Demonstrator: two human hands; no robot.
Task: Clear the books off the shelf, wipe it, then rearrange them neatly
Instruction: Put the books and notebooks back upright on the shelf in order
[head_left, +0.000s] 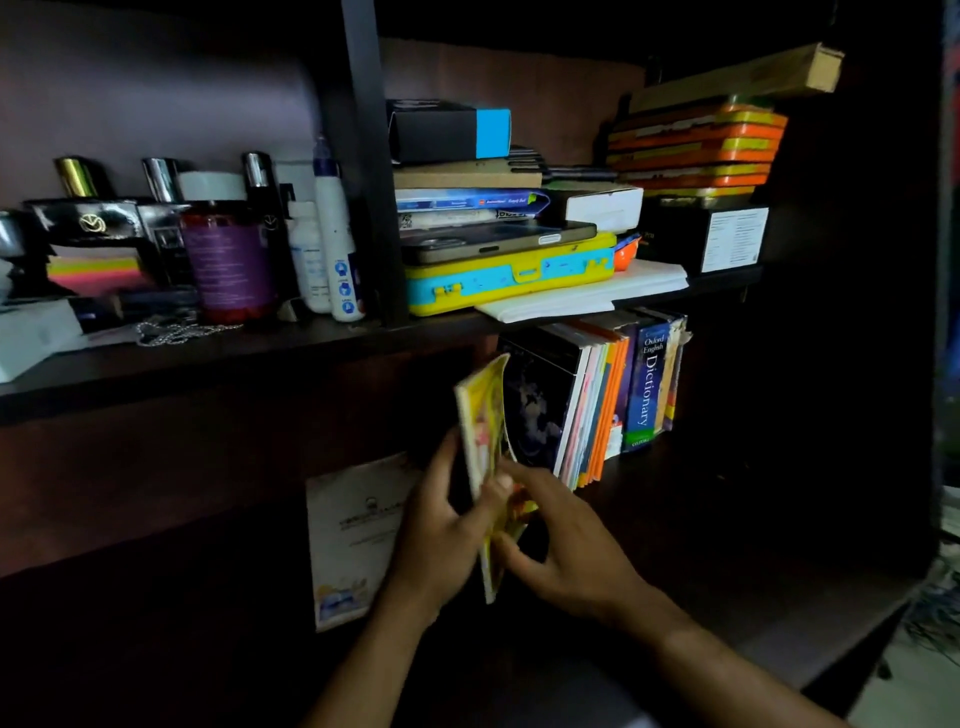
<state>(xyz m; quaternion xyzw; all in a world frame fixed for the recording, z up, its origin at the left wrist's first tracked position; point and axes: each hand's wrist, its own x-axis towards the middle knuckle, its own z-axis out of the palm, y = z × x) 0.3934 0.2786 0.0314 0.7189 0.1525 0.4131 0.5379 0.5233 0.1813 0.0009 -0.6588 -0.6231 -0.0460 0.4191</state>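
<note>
Both hands hold a thin yellow book (485, 452) upright, just left of the row of books (597, 395) on the dark lower shelf (675, 499). Left hand (441, 525) grips its left side w/ thumb on front. Right hand (566, 540) pinches the bottom edge. Book's cover is blurry, can't read it. Shelf's back is too dark to see.

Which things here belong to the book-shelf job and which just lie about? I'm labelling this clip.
Job:
yellow book, held by left hand and right hand
upright row of books, including the dictionary

Lying about:
yellow case
purple bottle
sticky notes
orange stack
</note>
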